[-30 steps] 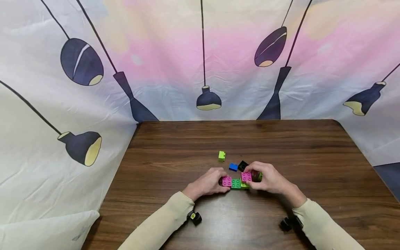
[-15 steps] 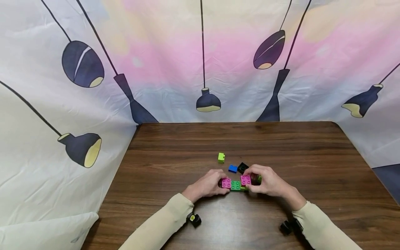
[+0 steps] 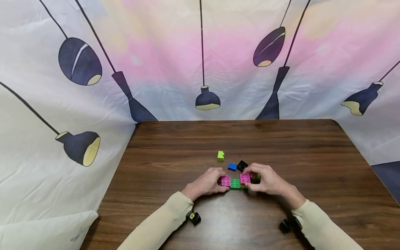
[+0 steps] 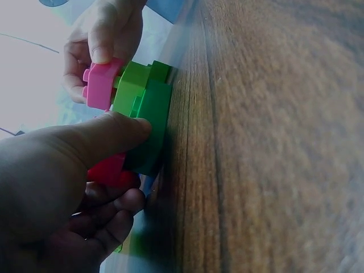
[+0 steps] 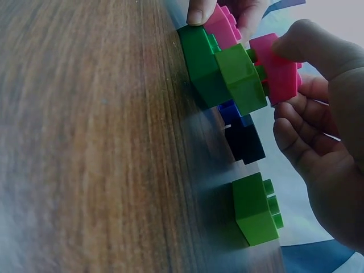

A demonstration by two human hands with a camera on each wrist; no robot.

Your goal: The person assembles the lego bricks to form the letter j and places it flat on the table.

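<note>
A long green brick [image 3: 235, 183] lies on the table and carries a pink brick [image 3: 225, 181] on its left end. On its right end sits a lime brick [image 5: 242, 77]. My left hand [image 3: 206, 182] grips the left end, its thumb pressed on the green side in the left wrist view. Between thumb and fingers, my right hand [image 3: 270, 178] pinches a second pink brick [image 3: 245, 178] right over the lime one. In the right wrist view the lime studs show in a narrow gap beneath that pink brick, which tilts slightly.
Behind the hands lie a blue brick [image 3: 232, 167] and a black brick [image 3: 242, 166]. Farther back is a lime brick on its side [image 3: 221, 156]. Another green brick [image 5: 256, 210] stands near my right fingers. A patterned cloth [image 3: 175, 69] hangs at the table's far edge.
My right hand has brought the pink brick slightly down and left, closer over the lime brick, so less lime shows. My left hand keeps its grip; the loose bricks stay put.
</note>
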